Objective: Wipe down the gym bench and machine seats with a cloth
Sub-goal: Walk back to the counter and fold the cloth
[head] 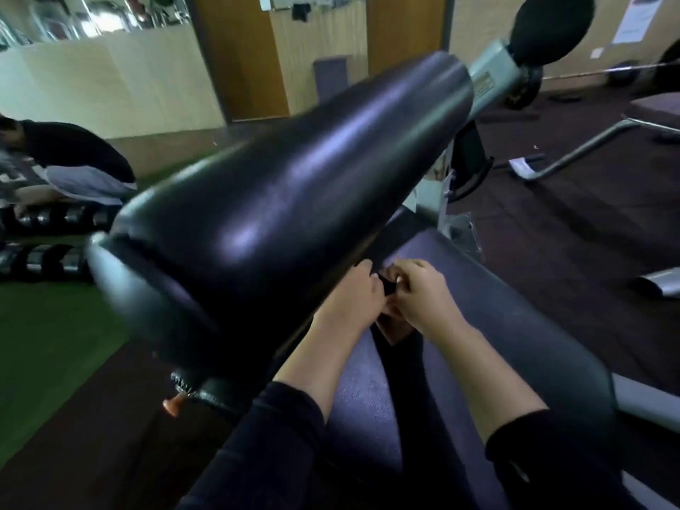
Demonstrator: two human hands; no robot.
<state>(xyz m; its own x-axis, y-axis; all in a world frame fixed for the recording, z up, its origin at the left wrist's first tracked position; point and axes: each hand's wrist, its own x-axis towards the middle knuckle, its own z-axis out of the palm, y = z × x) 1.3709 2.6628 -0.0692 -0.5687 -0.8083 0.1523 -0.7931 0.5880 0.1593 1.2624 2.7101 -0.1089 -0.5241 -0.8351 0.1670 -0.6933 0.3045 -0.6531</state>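
Note:
A purple-grey padded bench seat (515, 325) runs from the lower middle toward the right. Over it my left hand (353, 296) and my right hand (423, 292) meet, and their fingers pinch a small black piece (388, 287) between them. It looks like the end of a dark strip of cloth (408, 380) that lies along the pad toward me, though I cannot tell for sure. A reddish-brown bit (397, 333) shows just under my hands. A big glossy black roller pad (287, 200) of the machine fills the foreground to the left of my hands.
An orange knob (172, 403) sticks out under the roller. At the left a person (73, 160) crouches by several dumbbells (44, 259) on green turf. Another bench frame (574, 160) stands on the dark floor at the right. A round black pad (552, 27) is at the top right.

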